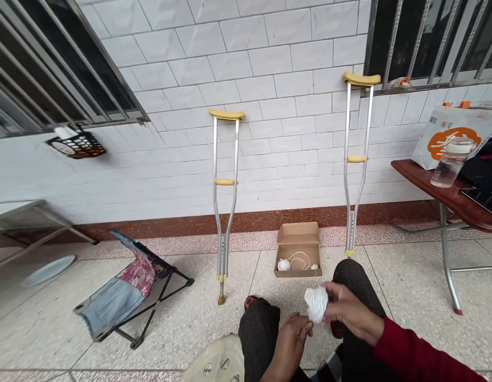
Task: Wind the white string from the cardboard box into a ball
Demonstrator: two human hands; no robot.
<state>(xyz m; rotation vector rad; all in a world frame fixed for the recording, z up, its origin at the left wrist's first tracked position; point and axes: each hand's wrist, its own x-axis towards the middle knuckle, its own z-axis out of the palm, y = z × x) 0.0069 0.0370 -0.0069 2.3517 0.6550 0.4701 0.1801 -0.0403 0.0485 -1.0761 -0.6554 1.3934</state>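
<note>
White ball of string (316, 304) is up over the gap between the seated person's knees, the fingers of the right hand (351, 310) wrapped on its right side. The left hand (291, 339) has its fingers bunched at the ball's lower edge; from where I stand I can't tell whether they pinch a strand or merely touch it. That one-sided hold worries me: if the right fingers loosen, the ball could drop between the knees and unwind over the speckled floor (265, 292). Pulling too hard from below might twist it free as well, or drag the winding loose. In the cardboard box (297, 274) beyond, a loose cord (303, 255) lies in a slack loop by a smaller ball (284, 265), and careless handling could knot it. The right-hand crutch (356, 159) stands just behind the right knee (351, 276); a sudden lurch could tip it.
</note>
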